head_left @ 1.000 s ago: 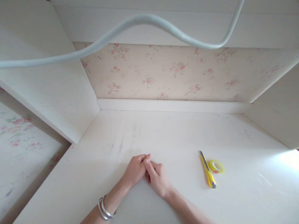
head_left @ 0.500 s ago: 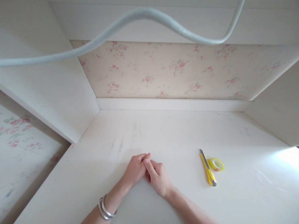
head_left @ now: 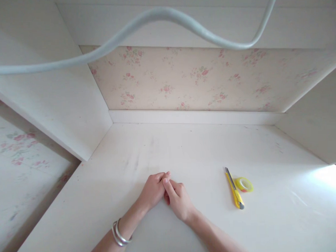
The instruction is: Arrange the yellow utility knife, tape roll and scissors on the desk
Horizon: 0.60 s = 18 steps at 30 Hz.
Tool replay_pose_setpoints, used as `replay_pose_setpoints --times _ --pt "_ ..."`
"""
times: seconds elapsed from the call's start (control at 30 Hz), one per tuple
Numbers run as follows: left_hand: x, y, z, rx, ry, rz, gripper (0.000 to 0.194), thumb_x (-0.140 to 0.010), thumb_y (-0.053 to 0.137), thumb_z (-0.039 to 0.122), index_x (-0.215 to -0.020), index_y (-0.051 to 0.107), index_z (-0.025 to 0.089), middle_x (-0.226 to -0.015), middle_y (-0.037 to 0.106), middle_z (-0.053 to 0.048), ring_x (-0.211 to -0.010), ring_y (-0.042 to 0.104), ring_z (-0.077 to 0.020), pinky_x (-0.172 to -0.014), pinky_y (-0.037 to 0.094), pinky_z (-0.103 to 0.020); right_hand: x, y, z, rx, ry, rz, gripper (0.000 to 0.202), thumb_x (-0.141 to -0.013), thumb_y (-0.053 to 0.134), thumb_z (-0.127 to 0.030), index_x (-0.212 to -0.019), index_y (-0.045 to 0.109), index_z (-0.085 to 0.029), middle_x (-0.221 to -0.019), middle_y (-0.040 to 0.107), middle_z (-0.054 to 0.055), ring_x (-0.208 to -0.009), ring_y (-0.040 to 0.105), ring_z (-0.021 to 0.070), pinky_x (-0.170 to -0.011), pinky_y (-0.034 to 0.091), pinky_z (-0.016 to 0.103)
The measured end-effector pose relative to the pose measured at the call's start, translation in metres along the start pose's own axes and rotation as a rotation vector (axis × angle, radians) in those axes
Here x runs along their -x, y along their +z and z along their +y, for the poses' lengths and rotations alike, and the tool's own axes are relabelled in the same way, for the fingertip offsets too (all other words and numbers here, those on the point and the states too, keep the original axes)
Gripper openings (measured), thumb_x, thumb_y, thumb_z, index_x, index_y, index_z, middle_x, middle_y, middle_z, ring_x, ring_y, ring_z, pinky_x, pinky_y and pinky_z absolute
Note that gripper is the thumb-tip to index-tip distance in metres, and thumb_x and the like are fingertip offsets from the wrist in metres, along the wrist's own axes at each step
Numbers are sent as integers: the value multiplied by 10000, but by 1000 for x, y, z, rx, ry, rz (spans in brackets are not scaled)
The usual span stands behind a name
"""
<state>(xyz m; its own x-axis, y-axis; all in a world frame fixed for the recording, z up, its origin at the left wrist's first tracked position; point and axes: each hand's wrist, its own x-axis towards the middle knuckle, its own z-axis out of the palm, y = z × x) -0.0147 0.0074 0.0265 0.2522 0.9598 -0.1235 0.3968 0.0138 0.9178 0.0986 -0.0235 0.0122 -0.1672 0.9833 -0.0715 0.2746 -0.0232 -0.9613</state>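
Head view: nothing has changed over the last second. My left hand [head_left: 153,190] and right hand [head_left: 178,200] stay resting together on the tabletop [head_left: 185,151], fingers curled, holding nothing. Knife [head_left: 234,193] and tape [head_left: 244,184] lie untouched, well off to my right.

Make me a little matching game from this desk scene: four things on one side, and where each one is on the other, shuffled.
Things:
1. utility knife
2. tape roll
3. bangles
4. cable

Places:
A. on the left wrist
B. hanging across the top of the view
C. on the desk, right of the clasped hands
D. just right of the knife

Pairs: 1-C, 2-D, 3-A, 4-B
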Motion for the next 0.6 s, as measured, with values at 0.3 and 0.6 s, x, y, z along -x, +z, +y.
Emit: replay_pose_setpoints --times 0.3,0.6 --pt "1 0 1 22 -20 -14 474 -888 343 516 -558 444 191 -473 507 19 -514 483 -139 -533 352 -241 1 -1 0 19 -13 -4 578 -933 253 -585 -556 440 -190 -480 446 -33 -466 410 93 -501 295 235" --pt "2 0 -1 43 -19 -20 463 -890 357 512 -569 436 187 -491 499 25 -496 469 -127 -515 351 -237 1 -1 -1 21 -15 -14 556 -946 263 -554 -562 435 -190 -483 448 -33 -469 415 93 -501 296 231"
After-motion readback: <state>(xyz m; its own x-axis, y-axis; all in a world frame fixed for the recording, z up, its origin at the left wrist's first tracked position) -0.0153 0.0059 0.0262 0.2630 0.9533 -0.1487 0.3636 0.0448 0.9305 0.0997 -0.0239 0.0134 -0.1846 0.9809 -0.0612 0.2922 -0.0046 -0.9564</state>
